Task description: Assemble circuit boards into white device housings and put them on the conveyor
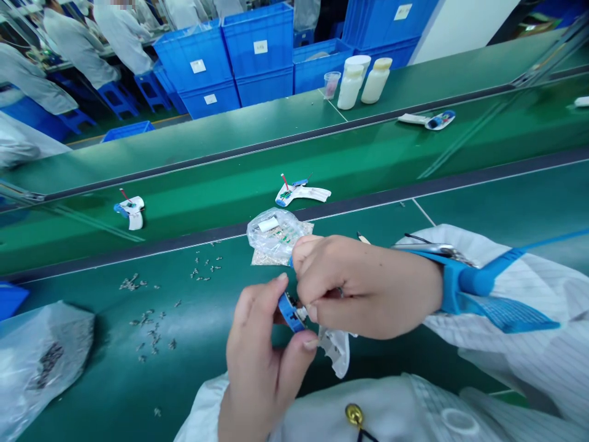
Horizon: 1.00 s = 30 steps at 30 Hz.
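My left hand (262, 350) and my right hand (363, 285) together pinch a small blue-and-white plastic device (291, 312) above the green bench. Its blue edge shows between my left thumb and fingers, and my right fingertips press on its upper end. A white plastic piece (337, 351) hangs below my right hand; whether it joins the device is hidden. A blue antistatic wrist strap (478, 285) circles my right wrist. Just beyond my hands lies a clear plastic bag of small green circuit boards (275, 236).
Several small metal parts (147, 325) lie scattered left of my hands, near a plastic bag of dark parts (41, 368). Beyond, blue-and-white devices (301, 194) sit on a green conveyor belt (216, 224). White bottles (350, 83), blue crates (197, 61) and co-workers in white coats (76, 46) stand farther back.
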### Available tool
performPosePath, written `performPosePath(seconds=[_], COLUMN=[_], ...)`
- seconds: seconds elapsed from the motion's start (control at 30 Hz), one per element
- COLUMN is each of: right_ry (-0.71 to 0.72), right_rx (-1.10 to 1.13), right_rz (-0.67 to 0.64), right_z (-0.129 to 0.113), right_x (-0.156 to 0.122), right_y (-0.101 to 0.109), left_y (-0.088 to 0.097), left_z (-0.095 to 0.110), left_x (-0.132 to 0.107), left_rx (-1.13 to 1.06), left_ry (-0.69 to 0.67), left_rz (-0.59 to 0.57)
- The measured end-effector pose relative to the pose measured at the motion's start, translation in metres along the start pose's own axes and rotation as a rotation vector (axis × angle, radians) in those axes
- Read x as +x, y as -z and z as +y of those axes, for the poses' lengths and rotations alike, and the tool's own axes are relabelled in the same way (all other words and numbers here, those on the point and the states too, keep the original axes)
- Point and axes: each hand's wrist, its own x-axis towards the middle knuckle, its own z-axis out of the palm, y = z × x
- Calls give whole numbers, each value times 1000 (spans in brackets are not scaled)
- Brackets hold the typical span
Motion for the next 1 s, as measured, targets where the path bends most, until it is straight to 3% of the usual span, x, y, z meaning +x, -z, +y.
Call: performPosePath(seconds=[0.2, 0.5, 0.6, 0.7, 0.73, 0.8, 0.87, 0.93, 1.0], right_ry=[-39, -20, -42, -245, -371, -677, -841, -979, -1062], right_rx=[-119, -218, -207, -191, -212, -359, -504, -596, -635], right_rz=[-45, 33, -21, -9, 65, 363, 584, 699, 716], right_z=[-10, -16, -5, 25, 40, 74, 110, 142, 168], right_x=[-5, -11, -8, -9, -13, -26, -43, -58, -65], right_y=[-5, -9, -10, 3, 13, 41, 74, 102, 115], left_y=[-8, -18, -22, -23, -23, -22, -21, -22, -23], left_z=[5, 18, 13, 4, 2, -3, -6, -7, -7], left_x=[-7, -4, -2, 0, 0, 1, 0, 0, -1], left_rx=[121, 410, 412, 332, 299, 242, 201, 184, 174], left_ry=[-65, 32, 54, 112, 137, 201, 275, 326, 339], left_rz=[-126, -17, -64, -195, -235, -276, -287, -305, -369])
